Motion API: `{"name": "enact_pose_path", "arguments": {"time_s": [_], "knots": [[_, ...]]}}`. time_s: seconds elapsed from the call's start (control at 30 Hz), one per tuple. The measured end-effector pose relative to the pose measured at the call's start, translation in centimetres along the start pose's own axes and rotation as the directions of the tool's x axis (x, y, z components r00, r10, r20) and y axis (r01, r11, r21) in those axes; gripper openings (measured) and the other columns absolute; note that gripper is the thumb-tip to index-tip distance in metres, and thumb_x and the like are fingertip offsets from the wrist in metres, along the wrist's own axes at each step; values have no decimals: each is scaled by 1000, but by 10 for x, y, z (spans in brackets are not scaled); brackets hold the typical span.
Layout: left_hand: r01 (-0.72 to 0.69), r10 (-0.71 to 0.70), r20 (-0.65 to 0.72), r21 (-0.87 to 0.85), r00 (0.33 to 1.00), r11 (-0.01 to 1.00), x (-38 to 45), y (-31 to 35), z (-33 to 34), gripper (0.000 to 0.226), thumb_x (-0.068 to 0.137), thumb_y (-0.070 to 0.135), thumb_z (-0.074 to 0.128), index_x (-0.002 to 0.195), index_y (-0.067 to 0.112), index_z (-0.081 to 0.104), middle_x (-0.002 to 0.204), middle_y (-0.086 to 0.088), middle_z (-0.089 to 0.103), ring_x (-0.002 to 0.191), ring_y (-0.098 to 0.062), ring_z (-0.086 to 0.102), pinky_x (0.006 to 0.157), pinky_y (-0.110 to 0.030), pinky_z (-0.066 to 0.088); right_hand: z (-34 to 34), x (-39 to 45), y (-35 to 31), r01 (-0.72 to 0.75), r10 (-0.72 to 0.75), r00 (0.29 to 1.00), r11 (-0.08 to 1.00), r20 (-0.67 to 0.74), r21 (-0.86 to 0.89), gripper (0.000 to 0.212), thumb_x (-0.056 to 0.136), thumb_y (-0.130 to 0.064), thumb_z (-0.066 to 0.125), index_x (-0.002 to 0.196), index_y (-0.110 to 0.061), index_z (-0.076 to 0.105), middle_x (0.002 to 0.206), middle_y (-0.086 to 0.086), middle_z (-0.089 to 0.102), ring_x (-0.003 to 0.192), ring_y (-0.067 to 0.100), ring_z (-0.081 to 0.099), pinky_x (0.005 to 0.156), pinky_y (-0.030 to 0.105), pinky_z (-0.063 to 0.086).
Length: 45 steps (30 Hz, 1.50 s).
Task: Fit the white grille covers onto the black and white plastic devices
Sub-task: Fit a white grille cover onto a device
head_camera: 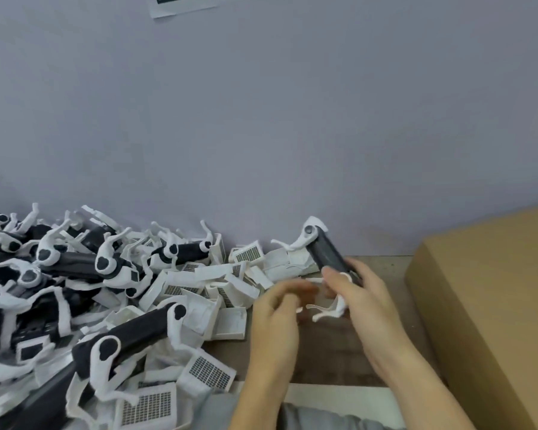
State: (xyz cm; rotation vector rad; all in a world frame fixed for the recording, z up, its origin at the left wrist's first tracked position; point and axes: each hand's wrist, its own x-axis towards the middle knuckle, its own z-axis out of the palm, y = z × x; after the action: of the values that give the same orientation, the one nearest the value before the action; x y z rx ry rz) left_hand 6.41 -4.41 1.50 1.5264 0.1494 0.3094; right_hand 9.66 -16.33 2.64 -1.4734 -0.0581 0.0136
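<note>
My right hand (pixel 359 293) grips a black and white plastic device (pixel 322 248) by its lower end, and the device tilts up and to the left over the table. My left hand (pixel 278 308) is blurred just left of it, fingers curled toward the device's white legs (pixel 330 311); whether it holds anything is unclear. Loose white grille covers (pixel 248 253) lie near the wall, and others (pixel 207 372) lie near the front.
A big heap of black and white devices (pixel 75 268) mixed with grille covers fills the left of the dark wooden table (pixel 323 352). A cardboard box (pixel 491 305) stands at the right. A grey wall (pixel 261 119) rises close behind.
</note>
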Motion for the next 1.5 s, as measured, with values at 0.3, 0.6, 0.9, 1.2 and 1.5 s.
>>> {"name": "enact_pose_path", "arguments": {"time_s": [0.3, 0.6, 0.9, 1.2, 1.5], "knots": [[171, -234, -67, -496, 970, 851, 13, 9, -1, 26, 97, 25, 61, 108, 3, 70, 97, -17, 76, 90, -27, 75, 70, -34, 61, 22, -12, 9, 282, -178, 957, 752, 229, -596, 67, 74, -51, 70, 130, -45, 36, 124, -25, 39, 109, -2, 51, 92, 29, 51], [-18, -36, -103, -481, 994, 877, 12, 11, 2, 18, 93, 26, 69, 106, 16, 74, 108, -12, 75, 106, -28, 71, 95, -44, 53, 30, -15, -3, 413, -404, 903, 730, 143, -545, 41, 66, -52, 65, 106, -40, 65, 91, -19, 66, 88, 1, 62, 74, 26, 53], [-168, 140, -187, -145, 972, 975, 16, 6, -1, 27, 92, -2, 63, 98, 23, 69, 96, 7, 77, 95, -12, 73, 78, -23, 56, 24, -13, 9, 388, -278, 912, 824, 302, -412, 58, 86, -15, 58, 130, -50, 45, 128, -34, 49, 122, -11, 45, 95, 10, 42], [-393, 323, 247, 338, 914, 855, 1, 2, 10, 49, 91, -2, 48, 126, 28, 63, 108, 18, 72, 105, -1, 66, 91, -32, 55, 18, -2, 1, 251, -252, 956, 968, -149, -29, 37, 76, -26, 85, 101, -31, 59, 85, -20, 71, 78, -9, 67, 60, 4, 48], [-440, 382, 221, 380, 897, 814, 3, -1, 13, 34, 94, 7, 55, 121, 27, 60, 109, 11, 68, 107, -9, 64, 88, -34, 53, 19, -1, 5, 284, -283, 952, 959, -116, -8, 50, 79, -24, 84, 122, -18, 60, 99, -20, 71, 97, -6, 66, 74, 6, 48]]}}
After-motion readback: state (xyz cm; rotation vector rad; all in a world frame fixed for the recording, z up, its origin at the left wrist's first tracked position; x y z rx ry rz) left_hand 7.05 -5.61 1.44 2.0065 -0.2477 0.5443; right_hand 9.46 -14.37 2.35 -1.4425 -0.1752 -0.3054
